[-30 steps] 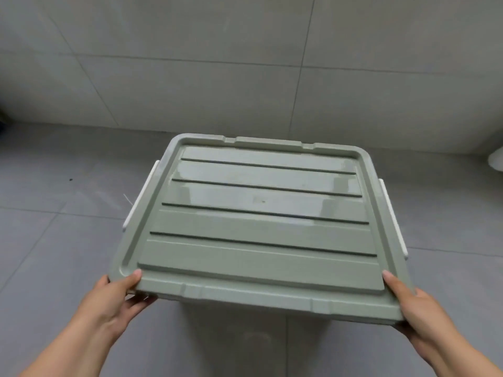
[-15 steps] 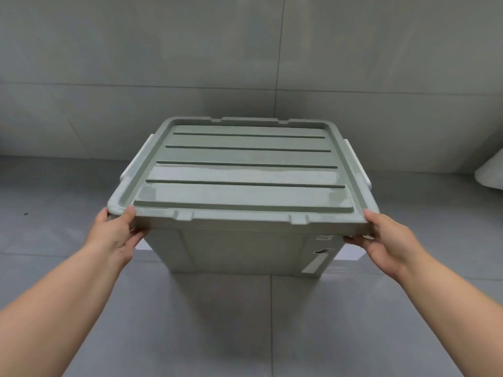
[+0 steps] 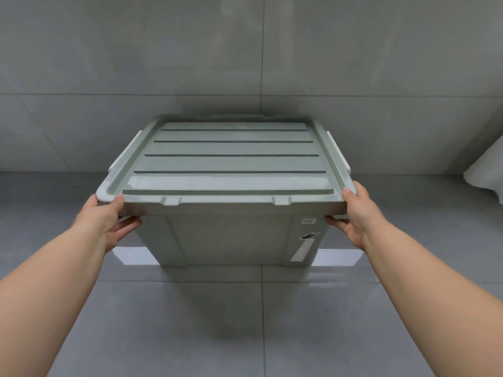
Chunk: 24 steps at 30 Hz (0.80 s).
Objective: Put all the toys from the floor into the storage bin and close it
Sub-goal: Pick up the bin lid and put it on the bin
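Note:
A grey-green storage bin stands on the tiled floor against the wall. Its matching ribbed lid lies flat on top of it, with white latches along both sides. My left hand grips the lid's near left corner, thumb on top and fingers under the rim. At the near right corner my right hand grips the lid the same way. The bin's inside is hidden, and no toys are in sight.
A grey tiled wall rises right behind the bin. Something white lies at the far right edge of the floor. Glossy grey floor tiles stretch in front of the bin.
The lid has gone from tilted in front of me, down and away onto the bin, where it now lies level. Both hands kept their grip on its near corners.

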{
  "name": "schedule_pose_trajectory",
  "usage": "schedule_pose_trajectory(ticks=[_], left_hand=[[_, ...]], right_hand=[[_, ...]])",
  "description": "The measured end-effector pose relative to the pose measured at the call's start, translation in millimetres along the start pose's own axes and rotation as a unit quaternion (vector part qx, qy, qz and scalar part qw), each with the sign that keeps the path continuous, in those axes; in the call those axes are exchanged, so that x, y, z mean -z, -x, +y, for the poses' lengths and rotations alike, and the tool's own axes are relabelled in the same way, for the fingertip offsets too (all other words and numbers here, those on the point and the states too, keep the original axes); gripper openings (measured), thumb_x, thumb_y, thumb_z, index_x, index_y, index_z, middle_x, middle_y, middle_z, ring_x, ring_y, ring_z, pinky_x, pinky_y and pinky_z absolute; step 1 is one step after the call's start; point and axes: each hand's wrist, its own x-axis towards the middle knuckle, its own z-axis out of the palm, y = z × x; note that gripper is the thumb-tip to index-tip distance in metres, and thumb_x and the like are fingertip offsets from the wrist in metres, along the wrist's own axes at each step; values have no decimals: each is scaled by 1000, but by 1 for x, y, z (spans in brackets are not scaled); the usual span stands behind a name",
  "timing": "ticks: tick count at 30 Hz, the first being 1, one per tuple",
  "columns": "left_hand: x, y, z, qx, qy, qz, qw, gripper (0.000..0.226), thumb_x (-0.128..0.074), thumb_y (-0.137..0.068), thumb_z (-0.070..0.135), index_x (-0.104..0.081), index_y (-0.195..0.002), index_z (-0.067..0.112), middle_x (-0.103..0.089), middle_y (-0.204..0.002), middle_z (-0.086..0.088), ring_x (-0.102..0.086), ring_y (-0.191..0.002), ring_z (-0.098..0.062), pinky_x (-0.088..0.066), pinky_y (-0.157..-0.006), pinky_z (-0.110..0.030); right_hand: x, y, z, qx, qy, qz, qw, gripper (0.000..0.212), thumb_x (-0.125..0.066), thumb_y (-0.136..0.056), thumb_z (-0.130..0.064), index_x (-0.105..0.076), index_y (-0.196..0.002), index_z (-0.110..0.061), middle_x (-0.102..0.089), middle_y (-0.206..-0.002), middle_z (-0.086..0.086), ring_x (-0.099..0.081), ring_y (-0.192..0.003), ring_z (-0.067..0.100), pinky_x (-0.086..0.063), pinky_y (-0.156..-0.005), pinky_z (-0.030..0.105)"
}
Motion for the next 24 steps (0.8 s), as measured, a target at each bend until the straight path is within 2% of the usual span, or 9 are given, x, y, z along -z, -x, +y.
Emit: schedule_pose_trajectory(ticks=[4,8,13,17,20,24], left_hand=[[-7,-10,0,0,-47,4,999,36,-46,-98,23,-42,-134,26,-50,-136,-8,-55,-115,-35,-47,-93,-52],[-6,-18,0,1,-101,1,995,34,-47,-97,32,-42,-131,28,-51,-135,-5,-54,-118,-32,-32,-99,-68],[-6,-27,2,2,-105,-1,994,34,-50,-95,35,-45,-129,34,-52,-134,-1,-53,-118,-29,-26,-100,-70],[-8,-41,0,-14,-101,-6,995,33,-52,-94,36,-47,-127,35,-54,-132,0,-56,-114,-26,-24,-102,-66],[-12,-52,-1,-28,-96,-5,995,32,-52,-95,34,-49,-127,34,-55,-131,3,-56,-101,-23,-27,-102,-54],[-19,-70,-1,-46,-78,-1,996,30,-54,-94,31,-52,-124,33,-57,-128,2,-57,-95,-24,-39,-79,-31]], right_hand=[[-7,-10,0,13,10,10,1000,36,-32,-100,-22,-38,-135,-29,-49,-113,-3,-51,-88,14,-50,-75,40],[-7,-15,2,19,20,5,1000,36,-31,-100,-24,-38,-135,-31,-48,-115,-4,-52,-97,18,-51,-75,40],[-6,-22,4,28,33,4,999,37,-31,-101,-24,-37,-136,-30,-47,-120,-2,-50,-105,21,-52,-77,40],[-11,-33,4,41,50,10,998,37,-30,-100,-23,-38,-136,-28,-48,-121,-1,-51,-100,19,-52,-78,41],[-14,-41,3,45,53,11,998,37,-30,-100,-22,-39,-135,-27,-49,-120,0,-52,-98,19,-52,-78,41],[-21,-53,0,47,59,19,997,36,-30,-100,-23,-40,-135,-26,-49,-120,2,-51,-104,24,-54,-70,39]])
